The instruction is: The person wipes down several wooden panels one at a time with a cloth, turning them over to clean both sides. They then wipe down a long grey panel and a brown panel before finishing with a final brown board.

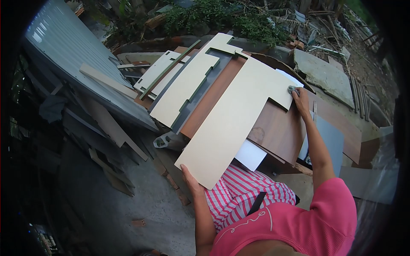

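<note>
A large cream board [232, 115] with stepped cut-outs lies slanted in front of me, its near end over my lap. My left hand [193, 182] grips the board's near edge, thumb at the corner and fingers hidden beneath. At the board's right side, my right hand [301, 100] is closed round a small crumpled grey-green wad [293, 89], perhaps cloth or a scouring pad, pressed against the edge. Under the board are brown wood-grain panels [282, 128] and a white sheet [250, 154]. Left of it rests a second notched cream board [188, 91].
A corrugated metal sheet [85, 59] leans at the left, with scrap boards [113, 123] below it. Grey panels [326, 136] lie to the right. A broken concrete slab [324, 74], plants [222, 21] and debris fill the back. A brick piece [139, 222] sits on the floor.
</note>
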Tool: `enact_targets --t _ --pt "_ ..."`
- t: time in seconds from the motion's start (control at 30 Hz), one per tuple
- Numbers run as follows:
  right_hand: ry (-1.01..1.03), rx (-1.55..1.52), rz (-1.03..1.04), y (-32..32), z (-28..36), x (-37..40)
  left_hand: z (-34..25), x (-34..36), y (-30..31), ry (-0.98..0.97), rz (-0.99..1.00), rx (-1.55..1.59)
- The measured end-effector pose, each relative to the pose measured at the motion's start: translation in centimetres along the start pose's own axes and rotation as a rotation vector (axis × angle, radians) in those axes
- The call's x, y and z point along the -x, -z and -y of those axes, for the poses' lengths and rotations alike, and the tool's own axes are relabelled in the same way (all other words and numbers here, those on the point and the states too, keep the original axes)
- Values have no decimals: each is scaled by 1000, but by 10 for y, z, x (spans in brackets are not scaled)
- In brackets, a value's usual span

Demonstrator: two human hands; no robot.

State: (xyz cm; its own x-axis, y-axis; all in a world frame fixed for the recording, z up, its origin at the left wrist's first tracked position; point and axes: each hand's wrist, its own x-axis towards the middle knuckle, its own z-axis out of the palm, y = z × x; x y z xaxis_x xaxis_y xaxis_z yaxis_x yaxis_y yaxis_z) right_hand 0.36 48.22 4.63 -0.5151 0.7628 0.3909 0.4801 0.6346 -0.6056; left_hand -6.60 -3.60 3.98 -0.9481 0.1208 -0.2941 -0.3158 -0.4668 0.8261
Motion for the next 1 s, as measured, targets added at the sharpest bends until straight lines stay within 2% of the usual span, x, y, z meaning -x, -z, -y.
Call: enact_targets --t 0.07,0.13,0.23,0.3,0.37,0.4,0.47,0.57,0.63,0.7,0.73,0.8,1.0 --pt "87 1 31 -15 -2 2 1 -1 0 -5 -29 -16" --pt "21 7 -43 -18 -14 -5 0 -1 1 -4 -65 -37" --pt "-102 89 17 -12 -18 -26 1 -1 0 -21 -39 -58" --pt "-144 -24 22 -11 -12 -31 3 -4 3 -15 -19 -24" --pt "-291 -240 -5 -12 -5 -28 5 -6 6 -16 -23 -24" --pt "-292 -242 -3 -14 -9 -27 6 -6 7 -12 -25 -27" --pt "-351 -499 100 -19 -15 -28 8 -8 9 -11 -19 -13" --pt "-459 -449 178 -11 -15 -33 -2 1 0 -25 -25 -7" --pt "-485 -414 252 -34 -63 -54 -8 14 -12 -45 -34 -8" --pt "-552 -444 249 -43 -70 -61 -8 28 -19 -59 -139 -13" --pt "-561 -508 268 -44 -71 -61 -7 31 -24 -69 -147 -12" --pt "-527 -491 263 -43 -70 -60 -3 38 -28 -139 -193 -205" --pt "-468 -368 256 -47 -75 -60 6 32 -19 -161 -177 -220"
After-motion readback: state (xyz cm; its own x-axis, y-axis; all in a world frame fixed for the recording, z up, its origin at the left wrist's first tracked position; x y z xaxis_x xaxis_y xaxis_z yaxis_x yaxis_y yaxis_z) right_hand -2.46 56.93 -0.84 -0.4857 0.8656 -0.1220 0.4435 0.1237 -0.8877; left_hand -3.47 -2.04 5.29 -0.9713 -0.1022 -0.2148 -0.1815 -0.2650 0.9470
